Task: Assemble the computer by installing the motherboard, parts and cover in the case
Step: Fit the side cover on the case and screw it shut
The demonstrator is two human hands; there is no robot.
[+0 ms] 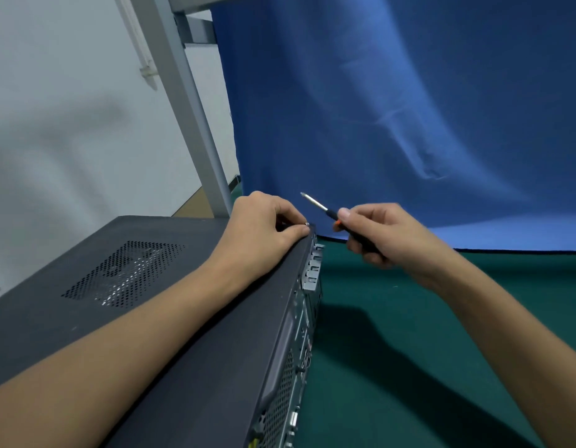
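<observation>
Hands meet near the far corner of a dark grey metal computer case (54, 318), which lies flat on a dark green table mat (393, 350) and fills the lower left of the view. Its broad dark grey cover panel (189, 240) faces upward, with a patch of small perforated vent holes (125, 273) in it. The case's rear panel (293, 367), with its slots, mesh and ports, faces right toward the open mat.

The left hand (264, 224) rests on the cover's far right corner, forearm lying across the panel. Its thumb and fingers are curled and pinch a small silver screw (307, 224) right at the edge of the case.

The right hand (377, 234) hovers just beside that corner, above the mat and not touching the case. Its fingers are curled round a slim screwdriver with a black and orange handle (325, 210), thumb pressed along the grip. The silver shaft points up and to the left, its tip above and near the screw but apart from it.

A blue cloth backdrop (393, 108) hangs behind the mat. A grey metal frame post (189, 108) rises behind the case, in front of a white wall (54, 124).
</observation>
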